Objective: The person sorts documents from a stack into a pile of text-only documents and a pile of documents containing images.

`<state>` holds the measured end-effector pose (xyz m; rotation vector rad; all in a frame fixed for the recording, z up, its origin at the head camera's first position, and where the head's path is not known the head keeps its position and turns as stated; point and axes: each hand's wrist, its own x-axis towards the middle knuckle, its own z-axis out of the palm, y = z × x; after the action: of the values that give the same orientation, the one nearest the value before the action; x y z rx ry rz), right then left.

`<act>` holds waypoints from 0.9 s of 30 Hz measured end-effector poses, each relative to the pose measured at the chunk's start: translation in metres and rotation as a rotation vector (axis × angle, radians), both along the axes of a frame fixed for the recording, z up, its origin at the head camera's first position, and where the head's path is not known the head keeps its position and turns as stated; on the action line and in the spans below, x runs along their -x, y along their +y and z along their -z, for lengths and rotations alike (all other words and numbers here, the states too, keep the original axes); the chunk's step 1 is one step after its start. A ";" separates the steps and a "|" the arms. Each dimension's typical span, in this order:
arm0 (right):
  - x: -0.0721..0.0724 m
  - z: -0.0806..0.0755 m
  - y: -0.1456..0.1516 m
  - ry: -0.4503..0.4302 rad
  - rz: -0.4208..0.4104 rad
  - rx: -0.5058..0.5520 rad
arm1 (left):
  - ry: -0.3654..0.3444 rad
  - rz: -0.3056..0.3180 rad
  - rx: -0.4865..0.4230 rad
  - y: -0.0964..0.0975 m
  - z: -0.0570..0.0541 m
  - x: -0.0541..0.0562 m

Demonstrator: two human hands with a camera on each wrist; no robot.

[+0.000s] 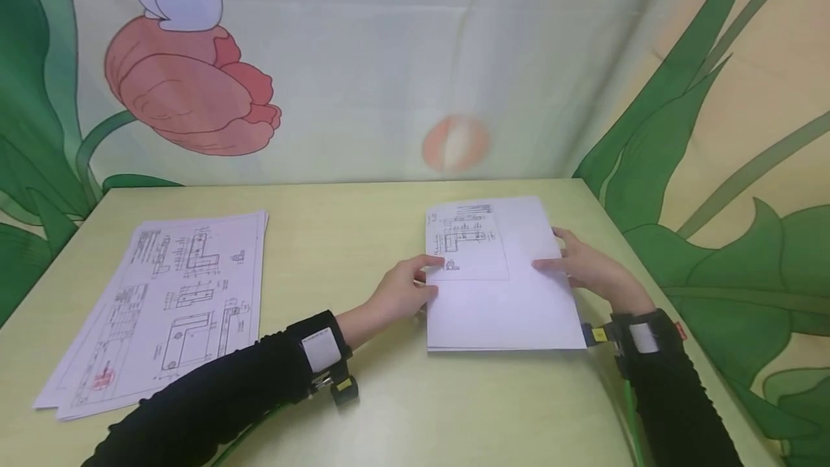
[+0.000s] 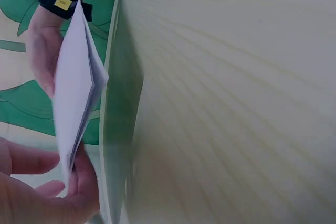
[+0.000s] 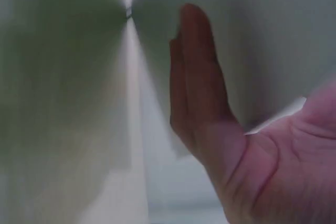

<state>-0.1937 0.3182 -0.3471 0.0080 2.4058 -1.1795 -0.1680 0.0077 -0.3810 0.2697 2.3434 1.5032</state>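
A sheaf of white sheets lies at the right of the counter, its near edge parallel to the counter's front, a printed technical drawing showing on the upper left of the top sheet. The left hand pinches the sheaf's left edge, thumb on top and fingers beneath; the left wrist view shows that edge lifted off the counter, sheets slightly fanned. The right hand holds the right edge, thumb on the top sheet; in the right wrist view its fingers lie straight against the paper. Both forearms wear black sleeves with wrist straps. A second stack of drawing sheets lies flat at the counter's left, well apart. A cloth printed with leaves and a tulip hangs behind.
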 end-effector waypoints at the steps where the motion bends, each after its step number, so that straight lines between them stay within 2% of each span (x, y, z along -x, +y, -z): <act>1: -0.001 0.001 0.001 -0.009 0.008 -0.047 | 0.003 0.016 0.005 0.000 0.000 -0.001; 3: -0.001 0.004 0.003 -0.014 0.007 -0.117 | 0.014 0.042 0.022 0.002 -0.001 -0.003; 8: -0.001 0.009 0.009 0.048 -0.069 -0.178 | 0.053 0.111 0.114 0.006 -0.003 -0.003; 15: -0.001 0.014 0.011 0.145 -0.149 -0.354 | 0.081 0.268 0.228 0.016 0.007 0.000; 21: -0.003 0.023 0.003 0.272 -0.214 -0.457 | 0.153 0.324 0.312 0.020 0.008 -0.003; 24: -0.004 0.026 -0.001 0.299 -0.210 -0.481 | 0.180 0.351 0.382 0.021 0.005 -0.005; 27: -0.004 0.028 -0.004 0.311 -0.168 -0.479 | 0.185 0.377 0.417 0.022 0.005 -0.006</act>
<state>-0.1898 0.3141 -0.3751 -0.2366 2.8404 -0.5403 -0.1625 0.0300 -0.3857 0.7163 2.4967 0.8252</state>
